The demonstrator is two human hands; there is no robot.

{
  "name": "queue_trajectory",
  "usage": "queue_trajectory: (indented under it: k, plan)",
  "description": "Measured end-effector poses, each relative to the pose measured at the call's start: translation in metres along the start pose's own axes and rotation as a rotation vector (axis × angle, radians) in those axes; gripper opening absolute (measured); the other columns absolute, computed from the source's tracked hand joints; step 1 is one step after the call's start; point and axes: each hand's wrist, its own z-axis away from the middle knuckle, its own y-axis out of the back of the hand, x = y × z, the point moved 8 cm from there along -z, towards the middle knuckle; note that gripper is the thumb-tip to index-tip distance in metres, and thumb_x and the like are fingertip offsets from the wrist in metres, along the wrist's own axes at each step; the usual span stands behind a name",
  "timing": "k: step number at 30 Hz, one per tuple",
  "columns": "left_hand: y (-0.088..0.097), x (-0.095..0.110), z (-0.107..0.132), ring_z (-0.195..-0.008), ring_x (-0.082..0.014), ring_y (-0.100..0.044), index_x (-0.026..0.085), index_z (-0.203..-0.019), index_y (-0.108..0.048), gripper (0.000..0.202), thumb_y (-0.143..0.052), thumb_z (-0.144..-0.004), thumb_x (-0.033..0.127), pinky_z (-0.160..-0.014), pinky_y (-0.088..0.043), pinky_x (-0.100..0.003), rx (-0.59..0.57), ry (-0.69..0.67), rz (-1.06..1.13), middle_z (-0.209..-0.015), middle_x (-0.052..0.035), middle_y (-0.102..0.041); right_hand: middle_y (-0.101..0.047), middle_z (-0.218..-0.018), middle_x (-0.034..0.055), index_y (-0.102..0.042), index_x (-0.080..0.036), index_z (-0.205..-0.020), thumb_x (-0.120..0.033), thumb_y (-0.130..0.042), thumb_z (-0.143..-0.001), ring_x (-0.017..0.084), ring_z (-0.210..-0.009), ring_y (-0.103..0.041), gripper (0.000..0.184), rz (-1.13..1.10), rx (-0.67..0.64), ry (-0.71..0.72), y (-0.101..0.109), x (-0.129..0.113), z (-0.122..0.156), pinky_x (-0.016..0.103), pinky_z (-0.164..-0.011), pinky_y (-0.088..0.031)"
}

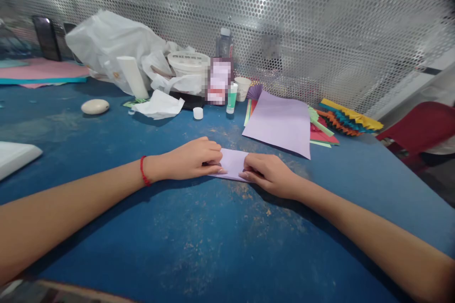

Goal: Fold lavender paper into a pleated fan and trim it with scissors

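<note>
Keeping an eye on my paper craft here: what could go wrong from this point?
The small folded lilac paper is held between the left hand and right hand, so a slip might shift its edges out of line. The right hand is close to the loose larger lilac sheet, which could get nudged. The table's worn, flaking blue surface might mark the paper.

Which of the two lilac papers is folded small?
The folded lilac paper held between the left hand and right hand. The other lilac sheet lies open, flat, larger and untouched.
</note>
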Motion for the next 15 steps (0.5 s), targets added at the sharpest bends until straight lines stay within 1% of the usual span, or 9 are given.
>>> queue_trajectory:
  k: [4, 6, 8, 10, 11, 13, 15]
  plan:
    - [0.0028, 0.0028, -0.0006, -0.071, -0.0151, -0.048, 0.018, -0.072, -0.047, 0.043, -0.049, -0.106, 0.044, -0.072, -0.028, -0.031, 0.017, -0.012, -0.009, -0.071, 0.0027, -0.049, -0.056, -0.079, 0.0016, -0.050, -0.020, -0.085, -0.039, -0.042, -0.106, 0.016, -0.068, -0.048, 0.030, 0.033, 0.007, 0.008, 0.0007, -0.0013, 0.0003, 0.028, -0.064, -0.033]
    - [0.0047, 0.0040, -0.0006, -0.071, -0.0154, -0.046, 0.018, -0.071, -0.046, 0.042, -0.050, -0.105, 0.042, -0.074, -0.028, -0.031, 0.031, -0.017, -0.015, -0.071, 0.0027, -0.048, -0.058, -0.082, 0.0036, -0.052, -0.020, -0.086, -0.042, -0.039, -0.107, 0.018, -0.071, -0.050, 0.033, 0.058, 0.013, 0.014, 0.0017, -0.0031, 0.0008, 0.030, -0.068, -0.037]
    - [0.0060, 0.0042, -0.0003, -0.071, -0.0156, -0.045, 0.019, -0.071, -0.044, 0.042, -0.052, -0.105, 0.043, -0.075, -0.028, -0.032, 0.042, -0.019, -0.019, -0.072, 0.0028, -0.047, -0.062, -0.092, 0.0085, -0.056, -0.018, -0.093, -0.046, -0.036, -0.108, 0.022, -0.083, -0.054, 0.038, 0.087, 0.028, 0.017, 0.0034, -0.0048, 0.0016, 0.035, -0.078, -0.043]
    - [0.0064, 0.0037, 0.0001, -0.070, -0.0155, -0.044, 0.019, -0.073, -0.044, 0.041, -0.053, -0.104, 0.045, -0.076, -0.029, -0.032, 0.048, -0.018, -0.019, -0.073, 0.0030, -0.047, -0.062, -0.114, 0.0159, -0.059, -0.015, -0.110, -0.052, -0.035, -0.108, 0.028, -0.105, -0.055, 0.044, 0.113, 0.046, 0.018, 0.0049, -0.0056, 0.0027, 0.044, -0.094, -0.044]
    - [0.0065, 0.0034, 0.0004, -0.070, -0.0154, -0.044, 0.019, -0.074, -0.044, 0.041, -0.053, -0.104, 0.046, -0.076, -0.029, -0.032, 0.050, -0.019, -0.018, -0.073, 0.0031, -0.048, -0.058, -0.127, 0.0195, -0.057, -0.014, -0.122, -0.055, -0.034, -0.108, 0.031, -0.118, -0.051, 0.049, 0.122, 0.054, 0.020, 0.0053, -0.0055, 0.0033, 0.049, -0.103, -0.041]
    - [0.0065, 0.0033, 0.0008, -0.069, -0.0156, -0.044, 0.019, -0.076, -0.044, 0.040, -0.052, -0.104, 0.047, -0.076, -0.029, -0.032, 0.052, -0.022, -0.019, -0.074, 0.0031, -0.048, -0.042, -0.151, 0.0237, -0.043, -0.011, -0.146, -0.059, -0.033, -0.107, 0.033, -0.142, -0.035, 0.062, 0.136, 0.052, 0.015, 0.0047, -0.0032, 0.0039, 0.056, -0.116, -0.030]
    - [0.0065, 0.0037, 0.0011, -0.069, -0.0159, -0.044, 0.019, -0.076, -0.045, 0.040, -0.051, -0.105, 0.046, -0.076, -0.029, -0.032, 0.053, -0.029, -0.023, -0.074, 0.0029, -0.048, -0.026, -0.164, 0.0236, -0.027, -0.010, -0.158, -0.060, -0.030, -0.107, 0.032, -0.154, -0.019, 0.072, 0.147, 0.000, -0.008, 0.0005, 0.0020, 0.0038, 0.059, -0.123, -0.018]
